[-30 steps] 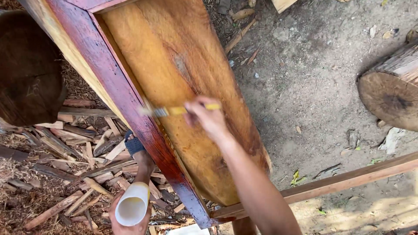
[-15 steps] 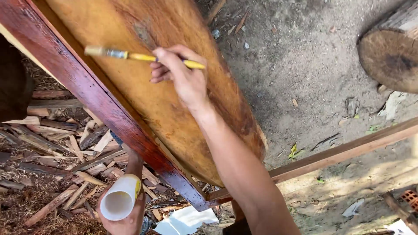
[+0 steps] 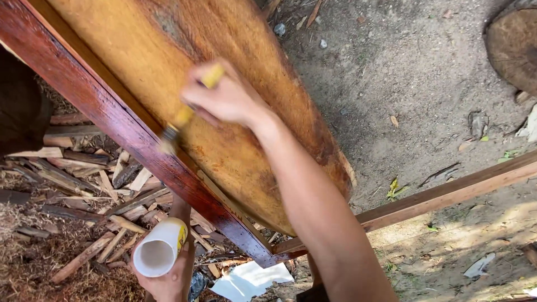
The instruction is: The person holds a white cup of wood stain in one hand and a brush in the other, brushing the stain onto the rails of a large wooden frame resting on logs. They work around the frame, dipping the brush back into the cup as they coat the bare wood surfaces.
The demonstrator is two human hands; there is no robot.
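Note:
My right hand grips a yellow-handled paintbrush. Its bristles touch the boundary between a wide, glossy orange-brown wooden slab and a dark red stained plank that runs diagonally along the slab's left edge. The brush is blurred. Lower left, below the plank, my left hand holds a white cylindrical container with a yellow label, its open mouth facing the camera.
Scrap wood pieces and shavings litter the ground at left. A long wooden beam crosses the bare dirt at right. A tree stump sits upper right. A white sheet lies at the bottom.
My right hand swung the brush from pointing left across the slab to angled down-left, bristles now at the red plank's edge. The view moved closer. The left hand keeps holding the container.

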